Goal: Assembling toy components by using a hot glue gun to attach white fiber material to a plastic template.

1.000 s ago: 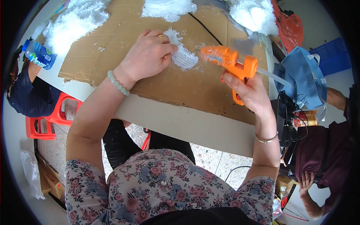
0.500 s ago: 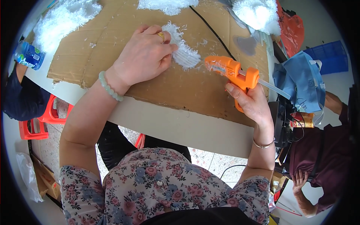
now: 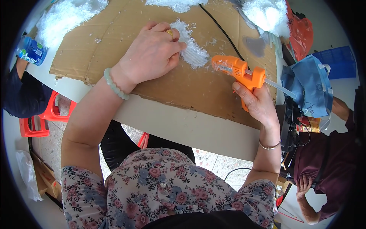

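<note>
Wrapped around the grip of an orange hot glue gun (image 3: 238, 69), my right hand (image 3: 259, 103) holds it with the nozzle pointing left. A clear glue stick (image 3: 280, 87) sticks out of its back. Just left of the nozzle lies a small piece of white fringed fabric (image 3: 193, 52) on a cardboard sheet (image 3: 183, 91). My left hand (image 3: 152, 53) pinches the far left side of that piece with bent fingers, which partly cover it. A small gap seems to separate nozzle and fabric. Fine glue threads cling around the nozzle.
White fluffy heaps (image 3: 68, 21) lie at the far left, with another fluffy bundle (image 3: 267, 17) at the far right. A black cord (image 3: 223, 32) crosses the cardboard. A blue-labelled bottle (image 3: 32, 51) stands left. Another person's hand (image 3: 304, 187) and a blue bag (image 3: 309, 86) are at right.
The whole view has shifted slightly. Both hands keep nearly the same hold, with the glue gun still beside the fabric piece.
</note>
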The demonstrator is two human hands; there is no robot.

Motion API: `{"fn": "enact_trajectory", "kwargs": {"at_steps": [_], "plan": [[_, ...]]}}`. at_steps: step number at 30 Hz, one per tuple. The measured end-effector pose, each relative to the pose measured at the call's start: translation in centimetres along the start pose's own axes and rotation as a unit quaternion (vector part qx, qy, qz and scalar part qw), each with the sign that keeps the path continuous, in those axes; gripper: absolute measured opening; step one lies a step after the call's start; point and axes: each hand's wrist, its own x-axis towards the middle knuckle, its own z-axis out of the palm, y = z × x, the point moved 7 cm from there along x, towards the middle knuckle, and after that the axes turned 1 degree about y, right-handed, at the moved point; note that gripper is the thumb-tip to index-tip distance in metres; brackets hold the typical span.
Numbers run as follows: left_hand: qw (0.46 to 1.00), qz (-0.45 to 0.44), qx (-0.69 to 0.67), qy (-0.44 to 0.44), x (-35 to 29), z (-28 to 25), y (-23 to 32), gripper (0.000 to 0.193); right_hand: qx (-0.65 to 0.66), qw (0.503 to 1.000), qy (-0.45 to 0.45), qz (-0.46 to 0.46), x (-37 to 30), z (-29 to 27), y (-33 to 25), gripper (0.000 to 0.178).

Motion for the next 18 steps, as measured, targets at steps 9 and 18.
{"fn": "enact_trajectory", "kwargs": {"at_steps": [9, 18], "plan": [[1.000, 0.000, 0.002, -0.003, -0.1, 0.0, 0.0, 0.019, -0.013, 1.000, -0.021, -0.016, -0.4, 0.2, -0.6, 0.027], [1.000, -0.004, -0.004, -0.005, -0.2, 0.1, -0.1, 0.018, 0.003, 0.999, -0.027, -0.039, -0.1, 1.0, -1.1, 0.024]]}}
